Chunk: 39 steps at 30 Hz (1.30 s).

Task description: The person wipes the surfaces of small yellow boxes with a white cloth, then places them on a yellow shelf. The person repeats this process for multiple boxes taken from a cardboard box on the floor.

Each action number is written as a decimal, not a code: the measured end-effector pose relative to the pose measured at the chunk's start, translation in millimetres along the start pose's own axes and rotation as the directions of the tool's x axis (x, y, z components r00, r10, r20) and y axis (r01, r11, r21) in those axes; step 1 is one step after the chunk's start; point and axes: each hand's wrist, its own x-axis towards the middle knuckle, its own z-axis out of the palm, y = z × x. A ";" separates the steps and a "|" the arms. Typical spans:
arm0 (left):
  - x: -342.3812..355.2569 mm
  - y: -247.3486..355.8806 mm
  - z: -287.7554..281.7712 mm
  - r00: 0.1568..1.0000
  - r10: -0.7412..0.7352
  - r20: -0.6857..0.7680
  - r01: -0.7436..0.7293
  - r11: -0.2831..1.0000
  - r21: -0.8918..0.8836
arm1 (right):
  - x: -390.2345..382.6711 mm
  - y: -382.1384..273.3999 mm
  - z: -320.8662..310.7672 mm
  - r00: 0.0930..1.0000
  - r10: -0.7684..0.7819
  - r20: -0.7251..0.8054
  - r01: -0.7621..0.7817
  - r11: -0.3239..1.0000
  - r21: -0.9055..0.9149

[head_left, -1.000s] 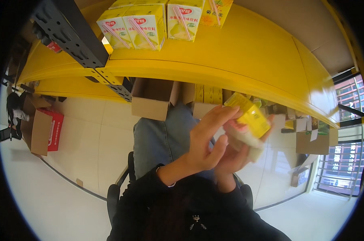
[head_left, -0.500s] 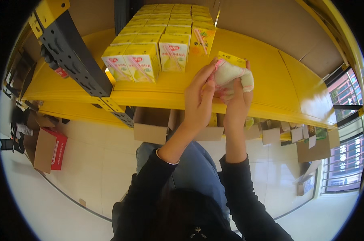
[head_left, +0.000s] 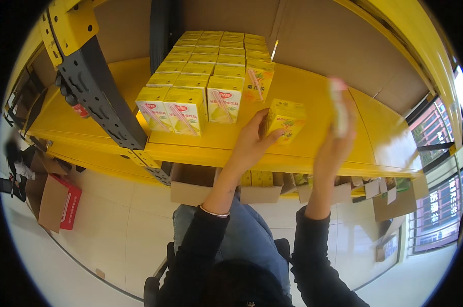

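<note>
Head cam: vs prev., L hand (head_left: 254,136) alone grips yellow carton (head_left: 287,123); R hand (head_left: 339,138), now apart, clasps blurred white cloth (head_left: 338,102).

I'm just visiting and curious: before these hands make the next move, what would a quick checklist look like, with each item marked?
1. Left hand on the yellow carton: ok, it grips the carton's left side.
2. Carton upright: ok, its top faces up.
3. Carton's base resting on the yellow shelf: cannot tell, the contact is not clear.
4. White-and-pink cloth away from the carton: ok, the right hand holds it off to the right.
5. Cloth's condition: cannot tell, it is blurred.
6. Carton rows even at the front: not ok, the rightmost row starts farther back.
</note>
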 end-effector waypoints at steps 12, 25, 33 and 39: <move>-4.9 -1.1 -4.0 0.997 0.064 -0.044 -0.058 0.992 0.115 | -11.4 -50.3 24.0 0.854 -0.157 0.497 0.300 0.928 -0.222; -7.3 22.5 -11.6 0.974 -0.193 0.116 0.197 0.980 -0.027 | -70.4 -1.1 14.0 0.814 -0.257 0.520 0.307 0.952 -0.011; -6.2 6.3 -6.4 0.993 0.048 0.105 -0.043 0.997 -0.058 | -65.1 8.5 -34.0 0.786 -0.030 0.617 0.119 0.988 -0.103; -6.6 14.2 -5.5 0.999 0.014 -0.030 -0.015 1.000 -0.021 | -14.4 1.6 -51.5 0.681 0.694 0.234 -0.730 0.619 0.289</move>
